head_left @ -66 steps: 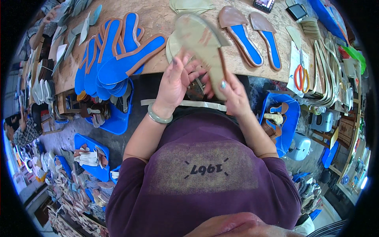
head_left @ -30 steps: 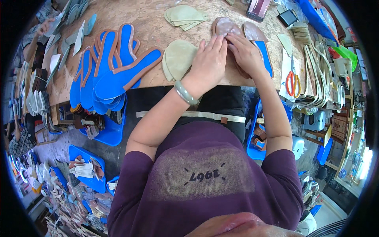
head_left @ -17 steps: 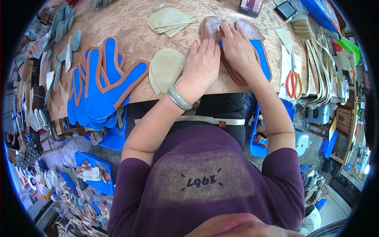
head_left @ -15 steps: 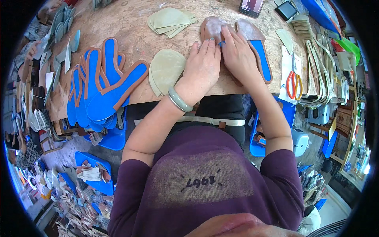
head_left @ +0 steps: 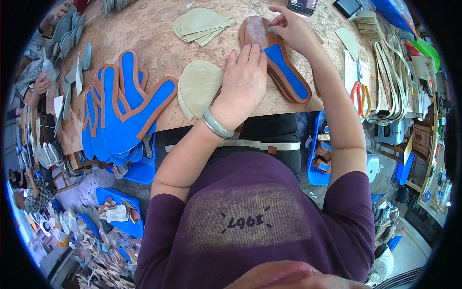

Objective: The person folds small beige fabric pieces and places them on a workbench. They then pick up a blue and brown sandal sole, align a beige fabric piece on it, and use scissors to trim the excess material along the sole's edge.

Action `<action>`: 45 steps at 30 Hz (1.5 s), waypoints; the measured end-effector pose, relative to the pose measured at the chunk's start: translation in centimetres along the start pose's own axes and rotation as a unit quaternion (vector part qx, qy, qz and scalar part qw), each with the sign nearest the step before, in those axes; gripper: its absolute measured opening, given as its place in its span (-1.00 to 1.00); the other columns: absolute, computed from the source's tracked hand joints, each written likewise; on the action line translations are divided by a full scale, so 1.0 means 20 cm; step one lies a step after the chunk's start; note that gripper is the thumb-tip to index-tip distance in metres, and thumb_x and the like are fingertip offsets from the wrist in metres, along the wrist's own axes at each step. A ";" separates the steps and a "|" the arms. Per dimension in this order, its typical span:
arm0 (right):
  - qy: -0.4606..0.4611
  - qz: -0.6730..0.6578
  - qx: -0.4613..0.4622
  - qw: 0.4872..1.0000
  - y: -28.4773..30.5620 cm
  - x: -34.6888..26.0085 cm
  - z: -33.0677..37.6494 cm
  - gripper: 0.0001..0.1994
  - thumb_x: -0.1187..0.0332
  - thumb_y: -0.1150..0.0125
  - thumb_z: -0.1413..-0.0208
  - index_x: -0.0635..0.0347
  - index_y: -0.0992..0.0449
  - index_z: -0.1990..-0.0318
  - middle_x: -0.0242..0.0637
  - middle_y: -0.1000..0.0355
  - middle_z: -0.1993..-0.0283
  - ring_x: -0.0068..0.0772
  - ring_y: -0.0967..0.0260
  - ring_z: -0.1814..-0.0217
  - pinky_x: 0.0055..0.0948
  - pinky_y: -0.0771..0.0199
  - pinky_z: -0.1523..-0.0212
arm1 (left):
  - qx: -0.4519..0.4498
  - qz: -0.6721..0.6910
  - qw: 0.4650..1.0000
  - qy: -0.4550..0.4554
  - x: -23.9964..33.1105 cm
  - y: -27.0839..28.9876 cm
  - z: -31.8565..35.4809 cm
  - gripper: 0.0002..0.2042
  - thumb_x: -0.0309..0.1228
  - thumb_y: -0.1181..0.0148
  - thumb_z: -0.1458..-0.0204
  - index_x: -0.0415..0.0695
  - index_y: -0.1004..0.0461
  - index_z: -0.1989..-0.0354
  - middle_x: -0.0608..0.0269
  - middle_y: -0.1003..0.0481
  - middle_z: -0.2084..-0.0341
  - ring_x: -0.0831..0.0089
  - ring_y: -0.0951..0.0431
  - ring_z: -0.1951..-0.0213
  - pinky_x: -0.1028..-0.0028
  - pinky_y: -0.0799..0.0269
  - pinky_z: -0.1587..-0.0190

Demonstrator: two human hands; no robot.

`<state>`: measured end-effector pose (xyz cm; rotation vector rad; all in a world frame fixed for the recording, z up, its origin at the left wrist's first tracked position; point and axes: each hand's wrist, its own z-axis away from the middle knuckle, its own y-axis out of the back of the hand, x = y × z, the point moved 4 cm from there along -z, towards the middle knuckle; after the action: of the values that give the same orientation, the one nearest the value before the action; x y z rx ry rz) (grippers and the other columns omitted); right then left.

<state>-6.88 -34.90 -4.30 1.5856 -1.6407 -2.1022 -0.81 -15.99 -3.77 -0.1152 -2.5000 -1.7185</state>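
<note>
A shoe insole (head_left: 288, 72) with a blue heel part, brown rim and brown front lies on top of other brown-edged insoles at the table's front. My left hand (head_left: 246, 77) lies flat against it with fingers stretched out, its fingertips near where blue meets brown. At the right edge of its brown front, my right hand (head_left: 293, 31) pinches with thumb and a bent finger; another finger points outward. My right forearm mostly hides another brown piece (head_left: 316, 86). Beside my left hand lie pale green rounded sheets (head_left: 199, 89).
Overlapping blue insoles (head_left: 115, 106) fan out on the left. More pale sheets (head_left: 202, 24) lie farther back. Scissors (head_left: 358, 96), pale strips (head_left: 392, 86) and a phone (head_left: 303, 6) are to the right and back. Blue bins (head_left: 317, 159) stand below the table edge.
The blue-heeled insole has shifted left onto the brown-fronted one. My right hand has lifted from its flat position and moved up and right; my left hand has stayed nearly in place.
</note>
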 end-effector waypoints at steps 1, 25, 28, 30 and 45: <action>-0.011 -0.016 -0.019 1.000 -0.02 0.03 -0.02 -0.52 0.49 -0.20 -0.08 0.09 -0.38 -0.20 -0.32 -0.53 0.18 -0.44 -0.47 0.14 -0.47 -0.46 0.07 | 0.004 0.007 1.000 0.003 0.00 -0.01 0.00 -0.63 -0.45 -0.01 -0.08 -0.36 -0.40 -0.05 -0.11 -0.38 -0.09 0.10 -0.36 -0.18 0.10 -0.24 -0.21; -0.070 -0.439 -0.068 0.893 0.14 -0.06 0.10 -0.63 0.54 -0.27 -0.07 0.29 -0.49 -0.08 -0.44 -0.46 0.32 -0.64 -0.33 0.44 -0.67 -0.32 0.44 | 0.059 0.619 0.748 0.232 -0.19 -0.01 -0.12 -0.72 -0.41 -0.16 -0.17 -0.30 -0.43 0.00 0.08 -0.50 0.06 0.45 -0.55 0.11 0.47 -0.50 0.06; -0.048 -0.451 -0.042 0.890 0.14 -0.07 0.13 -0.65 0.50 -0.26 -0.09 0.28 -0.50 -0.06 -0.40 -0.50 0.28 -0.59 -0.39 0.39 -0.63 -0.38 0.38 | 0.017 0.689 0.684 0.240 -0.17 -0.01 -0.13 -0.75 -0.44 -0.15 -0.18 -0.27 -0.44 0.01 0.22 -0.56 0.21 0.57 -0.58 0.25 0.56 -0.54 0.18; 0.013 -0.384 -0.018 0.923 0.12 -0.10 0.17 -0.57 0.48 -0.30 -0.03 0.27 -0.46 -0.11 -0.32 -0.51 0.17 -0.53 -0.44 0.22 -0.56 -0.44 0.16 | 0.018 0.677 0.696 0.239 -0.15 0.01 -0.13 -0.76 -0.44 -0.14 -0.18 -0.25 -0.45 0.01 0.26 -0.57 0.26 0.60 -0.58 0.29 0.58 -0.54 0.22; -0.100 -0.529 0.010 0.843 0.02 0.08 0.27 -0.67 0.36 -0.28 -0.08 0.26 -0.53 0.00 -0.32 -0.55 0.17 -0.58 -0.49 0.17 -0.59 -0.48 0.13 | 0.002 0.714 0.655 0.245 -0.10 0.07 -0.05 -0.72 -0.28 0.00 -0.26 -0.24 -0.50 0.08 0.29 -0.56 0.33 0.63 -0.54 0.35 0.61 -0.48 0.34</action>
<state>-11.67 -32.20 -5.59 2.7792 -0.7942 -2.7131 1.36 -16.54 -2.44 -1.0799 -1.1407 -0.7761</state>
